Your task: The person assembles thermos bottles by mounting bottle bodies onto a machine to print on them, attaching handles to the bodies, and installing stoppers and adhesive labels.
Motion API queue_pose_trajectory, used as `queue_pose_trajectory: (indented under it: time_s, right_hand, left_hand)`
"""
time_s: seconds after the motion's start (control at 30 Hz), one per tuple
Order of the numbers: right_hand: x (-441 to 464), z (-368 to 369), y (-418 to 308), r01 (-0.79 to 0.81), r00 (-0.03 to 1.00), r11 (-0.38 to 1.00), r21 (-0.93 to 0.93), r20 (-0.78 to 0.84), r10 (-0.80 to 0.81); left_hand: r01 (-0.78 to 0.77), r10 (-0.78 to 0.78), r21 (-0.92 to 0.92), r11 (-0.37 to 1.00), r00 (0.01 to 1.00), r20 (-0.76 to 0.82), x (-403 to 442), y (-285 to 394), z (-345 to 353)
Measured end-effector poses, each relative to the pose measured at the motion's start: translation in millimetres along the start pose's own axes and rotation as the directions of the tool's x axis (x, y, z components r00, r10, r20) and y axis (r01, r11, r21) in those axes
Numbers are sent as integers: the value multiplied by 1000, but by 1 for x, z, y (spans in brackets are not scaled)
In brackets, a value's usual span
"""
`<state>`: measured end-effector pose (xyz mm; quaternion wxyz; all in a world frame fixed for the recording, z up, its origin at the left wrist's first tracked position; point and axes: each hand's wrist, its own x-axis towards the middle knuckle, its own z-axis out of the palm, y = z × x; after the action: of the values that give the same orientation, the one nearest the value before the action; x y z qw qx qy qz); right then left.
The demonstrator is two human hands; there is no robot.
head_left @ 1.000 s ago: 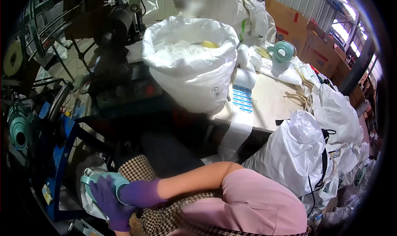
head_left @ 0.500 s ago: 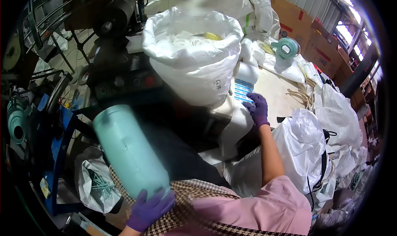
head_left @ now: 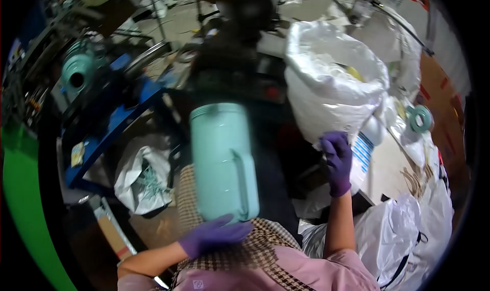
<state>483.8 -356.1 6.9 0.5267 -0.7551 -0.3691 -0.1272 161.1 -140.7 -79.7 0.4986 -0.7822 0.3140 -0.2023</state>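
A teal plastic jug [head_left: 219, 158] with a side handle rests across my lap, its threaded rim pointing away from me. My left hand [head_left: 217, 236], in a purple glove, lies flat against the jug's base with the fingers stretched out. My right hand [head_left: 337, 163], also gloved, is raised to the right of the jug with its fingers curled together. Whatever may be between those fingertips is too small to make out. Just beside that hand, a strip of blue-and-white labels [head_left: 363, 150] lies on the edge of a pale tabletop [head_left: 390, 173].
A large white sack [head_left: 332, 97] of white pieces stands ahead on the right. A teal part [head_left: 420, 119] sits behind the labels. On the left are a blue metal frame [head_left: 115, 132], a bag of thin teal pieces [head_left: 133, 181] and another teal vessel [head_left: 77, 71].
My view has swung left. The jug has turned more upright in view, and its handle now shows. My right hand has left the label strip, moving toward the jug with fingers curled.
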Motion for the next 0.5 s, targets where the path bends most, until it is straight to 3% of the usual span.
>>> queue_pose_trajectory:
  time_s: [0.03, 0.07, 0.1, 0.17, 0.2, 0.27, 0.3, 0.37, 0.43, 0.47, 0.5]
  right_hand:
    - [15, 27, -19, -67, 988, 983, 170, 147, 42]
    - [29, 54, -31, -38, 966, 963, 268, 256, -34]
    - [42, 76, -41, -18, 930, 933, 359, 350, -117]
    - [56, 122, -40, 78, 867, 929, 363, 435, -243]
    - [61, 136, -41, -18, 823, 931, 366, 534, -193]
    - [65, 147, -44, -89, 780, 924, 371, 603, -167]
    - [66, 151, -46, -124, 756, 921, 369, 636, -153]
    - [64, 147, -55, -240, 748, 896, 374, 659, -75]
    - [62, 150, -52, -270, 753, 890, 367, 657, -42]
    - [61, 160, -34, -109, 736, 950, 294, 666, -122]
    - [58, 167, -39, 65, 838, 980, 189, 523, -157]
  left_hand:
    - [-18, 19, 116, 993, 1000, -13, 1, -2, -1]
    - [-117, 117, 381, 917, 993, 23, 4, 21, 8]
    - [-116, 106, 356, 927, 993, 45, 3, 23, 8]
    - [-109, 85, 304, 946, 992, 90, 2, 27, 9]
    - [-62, 59, 25, 998, 994, 91, 4, 15, 3]
    - [-32, 49, -175, 984, 994, 96, 4, 8, -1]
    - [-57, 66, -92, 994, 994, 92, 3, 8, -1]
    - [-44, 53, -113, 993, 995, 83, 1, 9, -4]
    - [4, 11, -234, 972, 998, 63, -1, 7, -5]
    - [13, -1, -256, 967, 999, 46, -2, 5, -4]
    - [-4, 7, -199, 980, 1000, 13, -2, 0, -1]
